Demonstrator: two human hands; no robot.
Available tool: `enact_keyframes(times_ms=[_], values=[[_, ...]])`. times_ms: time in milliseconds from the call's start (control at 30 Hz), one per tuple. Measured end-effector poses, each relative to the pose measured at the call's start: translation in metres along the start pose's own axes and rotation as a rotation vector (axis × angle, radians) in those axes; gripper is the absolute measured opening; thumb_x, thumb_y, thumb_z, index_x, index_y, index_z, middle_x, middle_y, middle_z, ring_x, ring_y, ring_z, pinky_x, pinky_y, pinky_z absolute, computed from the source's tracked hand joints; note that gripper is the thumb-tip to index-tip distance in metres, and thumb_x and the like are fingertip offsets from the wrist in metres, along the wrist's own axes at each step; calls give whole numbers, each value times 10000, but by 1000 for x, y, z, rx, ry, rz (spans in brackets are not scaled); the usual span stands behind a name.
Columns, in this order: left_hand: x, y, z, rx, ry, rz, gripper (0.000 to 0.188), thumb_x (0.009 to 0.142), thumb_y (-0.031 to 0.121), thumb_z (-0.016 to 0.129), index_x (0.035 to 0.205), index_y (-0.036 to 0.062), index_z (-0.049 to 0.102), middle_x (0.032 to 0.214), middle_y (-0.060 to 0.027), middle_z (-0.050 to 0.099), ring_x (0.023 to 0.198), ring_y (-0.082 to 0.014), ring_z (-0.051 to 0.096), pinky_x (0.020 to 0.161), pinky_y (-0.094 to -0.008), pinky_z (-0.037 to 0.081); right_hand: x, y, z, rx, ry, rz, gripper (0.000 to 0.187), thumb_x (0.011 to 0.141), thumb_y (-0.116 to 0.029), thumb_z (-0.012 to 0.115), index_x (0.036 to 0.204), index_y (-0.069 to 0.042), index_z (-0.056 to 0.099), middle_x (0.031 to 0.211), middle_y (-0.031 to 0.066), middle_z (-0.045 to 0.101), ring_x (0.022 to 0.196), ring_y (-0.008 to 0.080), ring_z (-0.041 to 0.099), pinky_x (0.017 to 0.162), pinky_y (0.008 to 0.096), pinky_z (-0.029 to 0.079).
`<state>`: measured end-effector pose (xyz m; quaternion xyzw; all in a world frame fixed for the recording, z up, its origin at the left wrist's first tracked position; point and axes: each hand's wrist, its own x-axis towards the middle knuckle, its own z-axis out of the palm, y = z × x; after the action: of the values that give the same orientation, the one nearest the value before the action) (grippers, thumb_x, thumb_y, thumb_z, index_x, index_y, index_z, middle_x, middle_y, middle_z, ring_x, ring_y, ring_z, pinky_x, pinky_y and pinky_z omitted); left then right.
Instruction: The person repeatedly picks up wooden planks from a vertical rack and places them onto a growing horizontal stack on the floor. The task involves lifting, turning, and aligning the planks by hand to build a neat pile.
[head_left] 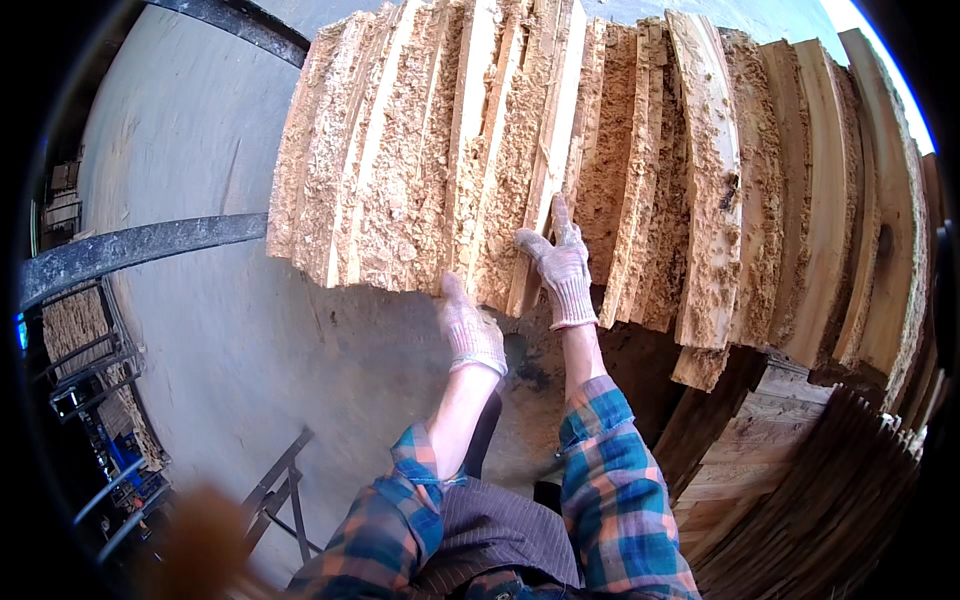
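A row of rough wooden boards (405, 200) with crumbly, chipped faces and pale smooth edges lies across the view ahead of me. My left hand (472, 328), in a pale dusty knit glove, is at the near end of the boards, its thumb up against the wood. The other left fingers are mostly hidden. My right hand (562, 268), gloved alike, straddles the near part of one pale-edged board (553, 130). Its thumb lies on the left side and its forefinger stretches along the right side.
More boards (805, 200) continue to the right, above a stack of planks (750, 440). Dark metal bars (150, 245) reach in from the left over a grey floor (220, 370). A dark metal frame (285, 490) stands at lower left, near a blurred brown shape (205, 540).
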<state>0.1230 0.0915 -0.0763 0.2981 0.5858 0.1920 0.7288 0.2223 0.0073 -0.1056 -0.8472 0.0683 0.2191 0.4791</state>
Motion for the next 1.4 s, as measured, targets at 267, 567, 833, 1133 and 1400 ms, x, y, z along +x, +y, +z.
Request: enact_keyframes(times_ms=[267, 567, 833, 1133, 1400], values=[[-21, -10, -19, 242, -236, -3, 255, 867, 273, 659, 981, 98, 514, 863, 12, 523, 683, -76, 482, 602, -270, 445, -20, 7, -28, 597, 51, -15, 603, 846, -76, 644, 1397, -122, 401, 1081, 99, 554, 900, 128, 565, 768, 249, 501], [3, -17, -23, -66, -132, 62, 393, 875, 187, 638, 1200, 74, 449, 1150, -106, 534, 1030, -252, 544, 868, -447, 471, -18, -12, -29, 823, 14, 88, 632, 818, 16, 635, 1385, 12, 355, 1164, 116, 567, 890, 145, 598, 771, 247, 529], [1, -2, -44, 325, -368, 109, 316, 880, 147, 629, 1162, 61, 515, 1114, -80, 536, 983, -170, 543, 790, -374, 526, -17, -1, -30, 790, 4, 115, 684, 795, -22, 668, 1394, 10, 341, 1229, 156, 541, 959, 157, 585, 814, 256, 498], [-10, -12, -24, 140, -101, 324, 355, 852, 74, 653, 1177, 67, 509, 1029, -21, 574, 920, -100, 552, 797, -262, 466, -8, 3, -22, 612, -9, 65, 695, 795, -44, 685, 1401, -12, 346, 1229, 96, 547, 897, 100, 578, 803, 250, 499], [7, 1, -31, 326, -209, 218, 168, 854, 139, 659, 982, 98, 558, 836, 13, 543, 715, -68, 496, 662, -209, 473, -9, 9, -28, 622, 32, 56, 687, 821, -105, 682, 1414, -45, 338, 1274, 109, 530, 995, 113, 560, 853, 255, 474]])
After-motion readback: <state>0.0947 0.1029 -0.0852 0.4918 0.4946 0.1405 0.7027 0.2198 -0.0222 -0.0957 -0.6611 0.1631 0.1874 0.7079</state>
